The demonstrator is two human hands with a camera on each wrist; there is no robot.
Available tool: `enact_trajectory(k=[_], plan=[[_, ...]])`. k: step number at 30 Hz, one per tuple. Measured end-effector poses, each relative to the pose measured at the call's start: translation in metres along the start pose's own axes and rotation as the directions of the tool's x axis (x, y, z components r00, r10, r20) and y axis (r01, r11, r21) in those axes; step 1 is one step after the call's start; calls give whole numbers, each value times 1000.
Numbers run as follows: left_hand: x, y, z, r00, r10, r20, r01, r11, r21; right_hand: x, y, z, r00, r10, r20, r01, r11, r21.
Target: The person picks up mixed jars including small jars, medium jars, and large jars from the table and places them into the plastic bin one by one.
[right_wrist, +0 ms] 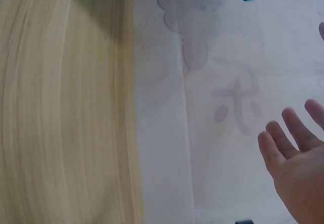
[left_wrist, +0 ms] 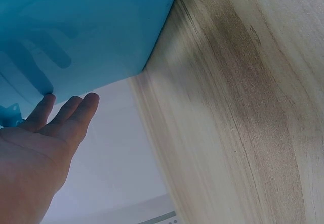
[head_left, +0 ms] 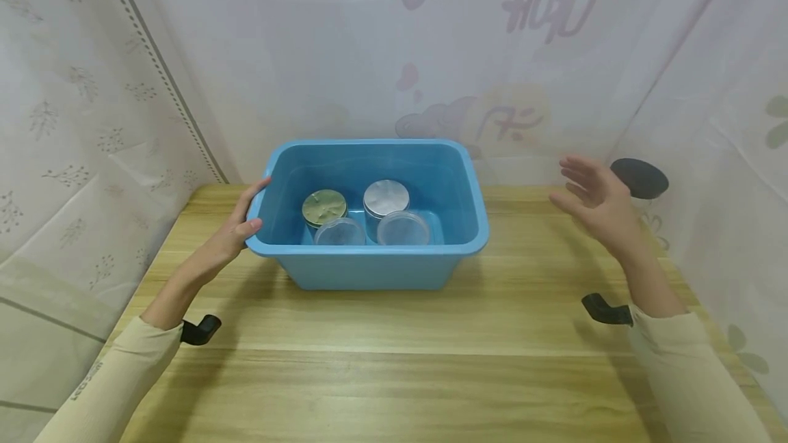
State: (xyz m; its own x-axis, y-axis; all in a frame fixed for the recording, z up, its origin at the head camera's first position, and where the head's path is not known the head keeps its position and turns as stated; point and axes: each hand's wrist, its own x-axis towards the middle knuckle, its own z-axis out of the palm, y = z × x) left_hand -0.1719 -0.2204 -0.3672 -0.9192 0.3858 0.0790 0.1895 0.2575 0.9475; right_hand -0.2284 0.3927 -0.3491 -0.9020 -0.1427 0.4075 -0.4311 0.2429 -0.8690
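Observation:
A blue plastic tub [head_left: 369, 269] stands on the wooden table. Inside it are a round container with a gold-coloured top [head_left: 324, 206], one with a silver top [head_left: 386, 197], and two with clear round lids [head_left: 340, 232] at the front, partly hidden by the near rim. My left hand [head_left: 230, 227] is at the tub's left end, thumb by the rim. In the left wrist view its fingers [left_wrist: 76, 115] are fairly straight against or close to the tub's outer wall. Well to the right of the tub, my right hand [head_left: 594, 200] hovers with spread fingers, holding nothing.
The wooden table [head_left: 382, 368] extends in front of the tub and to both sides. A pale printed curtain [head_left: 320, 53] hangs behind and along the sides. A dark oval object [head_left: 640, 178] shows beyond my right hand. Black mounts [head_left: 200, 330] stick out at both wrists.

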Motion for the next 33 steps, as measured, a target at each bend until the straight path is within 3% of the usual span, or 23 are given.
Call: enact_trajectory(k=[5, 9, 11, 14, 19, 22, 26, 33], plan=[[0, -1, 0, 1000, 10, -3, -10, 1000, 5, -8, -3, -14, 991, 26, -135, -33, 998, -53], [0, -1, 0, 1000, 25, -4, -25, 1000, 3, -13, -5, -24, 960, 64, -273, -65, 998, 5], [0, -1, 0, 1000, 30, -5, -30, 1000, 2, -15, -4, -28, 936, 98, -339, -84, 995, 56], [1, -1, 0, 1000, 27, -3, -27, 1000, 1, -19, 1, -37, 891, 119, -439, -115, 993, 36], [0, -1, 1, 1000, 19, 2, -19, 1000, -10, -19, 18, -51, 814, 30, -581, -105, 990, -95], [0, -2, 1, 1000, 22, -2, -22, 1000, -14, -19, 24, -58, 782, 21, -623, -127, 984, -126], [1, -2, 1, 1000, 31, -7, -31, 999, -12, -19, 27, -65, 771, 117, -626, -227, 969, -99], [2, -2, 0, 1000, 27, -8, -27, 1000, -2, -12, 37, -80, 772, 253, -583, -402, 905, -139]])
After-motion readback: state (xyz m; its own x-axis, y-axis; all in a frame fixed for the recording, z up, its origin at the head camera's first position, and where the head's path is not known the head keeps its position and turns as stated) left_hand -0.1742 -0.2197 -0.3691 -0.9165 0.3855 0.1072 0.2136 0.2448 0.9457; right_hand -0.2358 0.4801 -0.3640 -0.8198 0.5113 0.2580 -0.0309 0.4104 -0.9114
